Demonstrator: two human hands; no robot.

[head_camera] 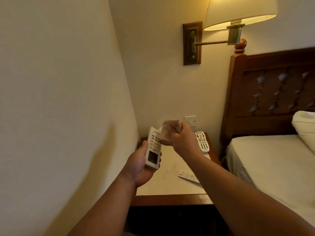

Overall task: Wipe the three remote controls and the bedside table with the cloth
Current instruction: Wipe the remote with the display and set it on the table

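Hands [139,166] [183,138] grip 1 remote [153,149], 1 cloth [167,132]; 2 remotes [202,141] [188,176] lie on table [170,186].

My left forearm [105,201] and right forearm [238,189] are bare, unsleeved down to the wrists; my left hand [139,166] and right hand [182,138] are bare too.

Held tilted at centre frame: white screen remote [153,149], display end lowest, blurred brownish cloth [167,132] bunched against its buttons. Lying flat on pale-topped, dark-wood bedside table [170,184]: many-buttoned remote [202,141] at far right edge, slim remote [188,176] nearer, partly hidden.
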